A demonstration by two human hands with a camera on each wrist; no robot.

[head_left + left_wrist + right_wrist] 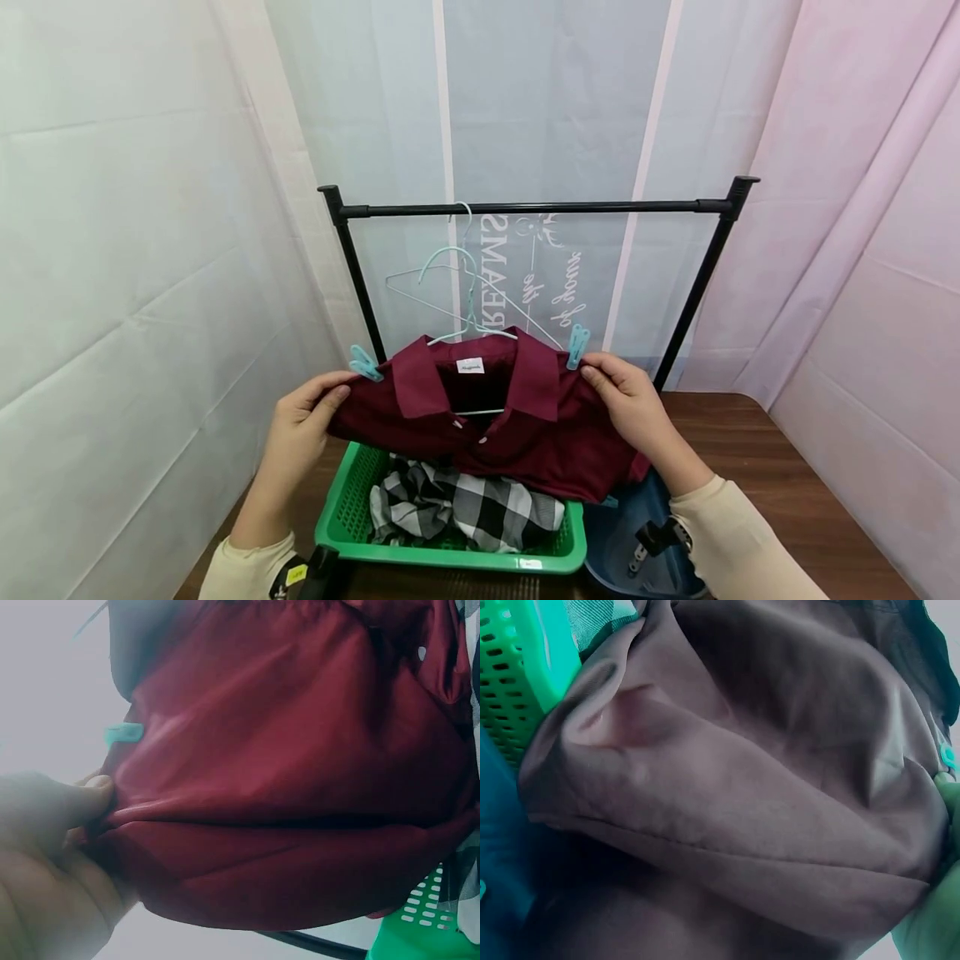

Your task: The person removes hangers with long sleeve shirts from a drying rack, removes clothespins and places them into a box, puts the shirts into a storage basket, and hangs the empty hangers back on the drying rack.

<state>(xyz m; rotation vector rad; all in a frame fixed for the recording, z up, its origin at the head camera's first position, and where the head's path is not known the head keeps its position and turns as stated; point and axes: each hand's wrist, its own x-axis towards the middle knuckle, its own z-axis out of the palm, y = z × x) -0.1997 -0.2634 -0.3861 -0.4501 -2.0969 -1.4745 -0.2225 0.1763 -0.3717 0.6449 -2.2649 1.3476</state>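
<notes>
A maroon collared shirt (525, 442) is stretched between my two hands, with a pale green hanger (471, 321) inside its neck. My left hand (303, 421) pinches one shoulder between thumb and fingers, beside a blue clothespin (366, 364). At the opposite shoulder my right hand (626, 400) pinches the cloth, close under a second blue clothespin (577, 346). In the left wrist view the left thumb (94, 793) presses on the maroon fabric (262, 750). The right wrist view shows the draped shirt (742, 802), with only part of the right hand (937, 900) at the edge.
A black rack bar (525, 208) stands behind, with another thin hanger (420, 296) hooked on it. Below the shirt, a green basket (450, 560) holds a black-and-white checked garment (480, 508). A blue basin (626, 533) sits right of it on the brown wooden table (787, 483).
</notes>
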